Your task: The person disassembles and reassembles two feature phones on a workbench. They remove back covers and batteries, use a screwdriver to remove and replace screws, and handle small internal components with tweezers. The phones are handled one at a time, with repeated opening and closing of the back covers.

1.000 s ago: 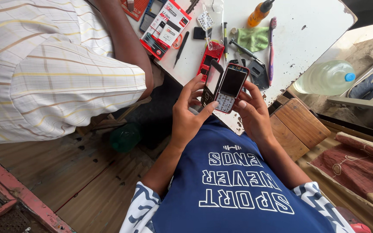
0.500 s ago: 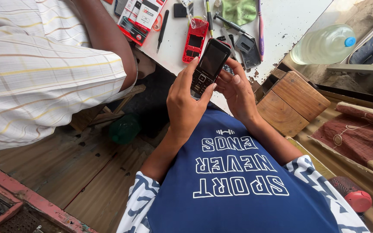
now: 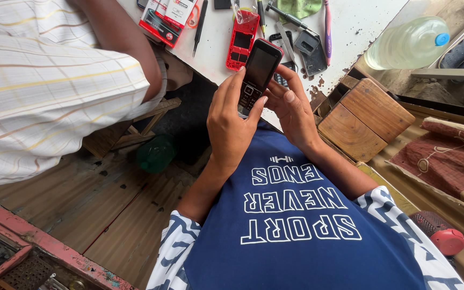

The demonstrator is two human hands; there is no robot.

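The person holds a black keypad phone (image 3: pixel 256 75) up in front of the chest, its long axis running from near to far and tilted slightly right. The left hand (image 3: pixel 232 126) wraps closed around its lower half, thumb on the keys. The right hand (image 3: pixel 296 110) curls against its right edge from behind, so that side and the back are hidden, and whether those fingers truly grip cannot be told.

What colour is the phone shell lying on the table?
Red shell, on the white table; head view.

dark keypad phone (image 3: pixel 258 72) between left hand (image 3: pixel 231 126) and right hand (image 3: pixel 295 110) | red phone shell (image 3: pixel 241 40) on white counter (image 3: pixel 350 27) behind | clear plastic water bottle (image 3: pixel 408 43) right of counter
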